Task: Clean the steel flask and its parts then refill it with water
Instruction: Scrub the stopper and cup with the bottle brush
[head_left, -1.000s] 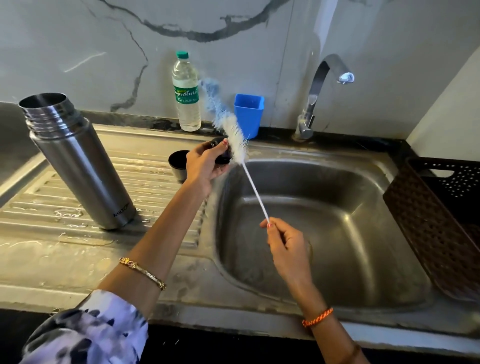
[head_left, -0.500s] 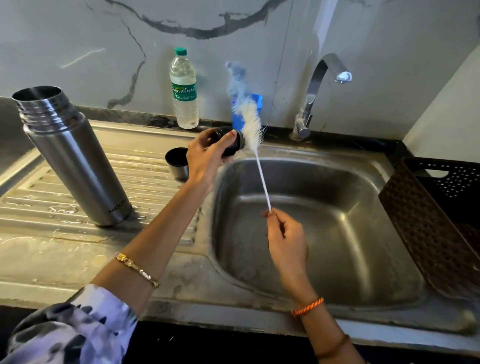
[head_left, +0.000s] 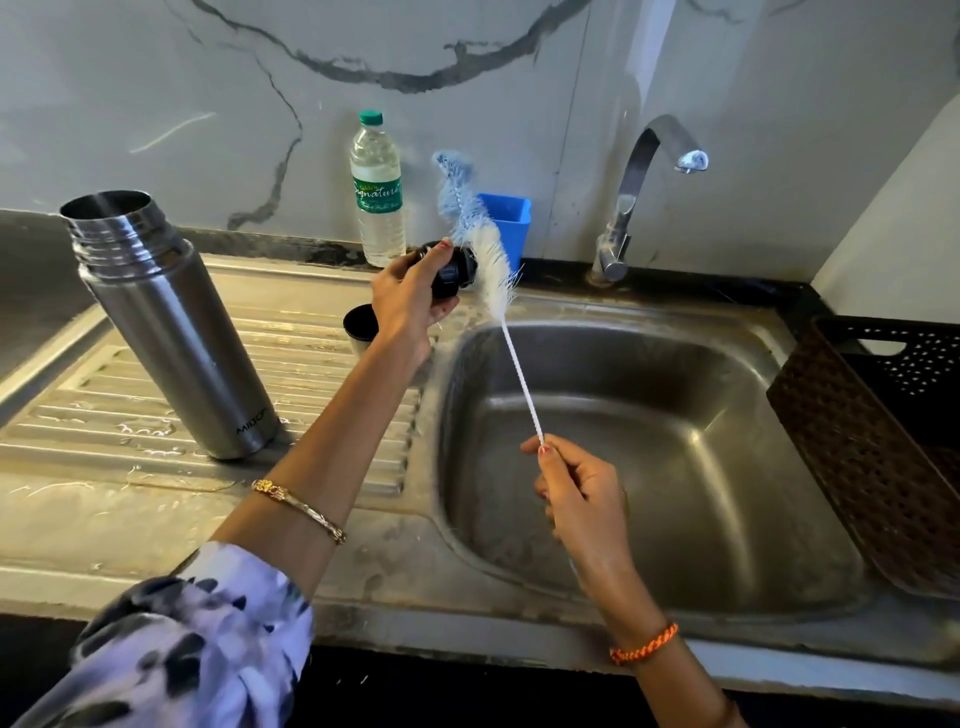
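The open steel flask (head_left: 171, 322) stands on the ribbed draining board (head_left: 78, 415), left of the sink, with no cap on it. Its cup lid (head_left: 359, 325) sits on the board behind my left wrist. My left hand (head_left: 410, 301) grips the flask's black stopper (head_left: 454, 270) above the sink's left rim. My right hand (head_left: 576, 493) holds the thin white handle of a bottle brush (head_left: 491, 254) over the basin. The white and blue bristles rest against the stopper's right side.
The steel sink basin (head_left: 675, 467) lies below my right hand, with the tap (head_left: 649, 171) behind it, no water running. A plastic water bottle (head_left: 378, 192) and a blue cup (head_left: 506, 223) stand by the wall. A brown perforated basket (head_left: 883, 441) sits on the right.
The brush has tilted left again, with its tip lower than half a second ago. My left hand stays on the stopper, raised from where it was a second ago.
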